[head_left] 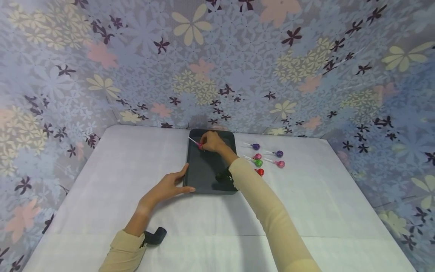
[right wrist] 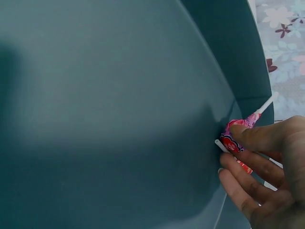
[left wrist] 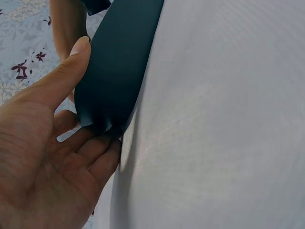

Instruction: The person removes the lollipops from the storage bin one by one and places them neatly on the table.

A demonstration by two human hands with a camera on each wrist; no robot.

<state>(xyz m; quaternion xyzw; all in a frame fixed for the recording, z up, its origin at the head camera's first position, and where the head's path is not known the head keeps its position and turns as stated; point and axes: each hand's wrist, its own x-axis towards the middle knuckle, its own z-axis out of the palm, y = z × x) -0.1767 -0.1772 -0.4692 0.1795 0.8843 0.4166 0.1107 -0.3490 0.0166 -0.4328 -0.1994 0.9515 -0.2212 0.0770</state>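
Note:
A dark grey tray (head_left: 207, 177) lies on the white-covered table. At its near left corner my left hand (head_left: 168, 186) holds it, with the thumb (left wrist: 78, 52) against the wall and the other fingers curled at the underside. My right hand (head_left: 213, 142) reaches into the far left corner of the tray and pinches a pink-wrapped lollipop (right wrist: 232, 140). The lollipop's white stick (head_left: 193, 140) points to the far left, over the rim. A second white stick (right wrist: 220, 145) and a red-orange wrapper (right wrist: 245, 166) show beside the fingers in the right wrist view, partly hidden.
Right of the tray lie several lollipops: two purple ones (head_left: 255, 146), two pink ones (head_left: 280, 164), a green one (head_left: 258, 163) and a red one (head_left: 260, 172), partly hidden by the right sleeve (head_left: 261, 204). Floral fabric (head_left: 217, 75) rises behind the table.

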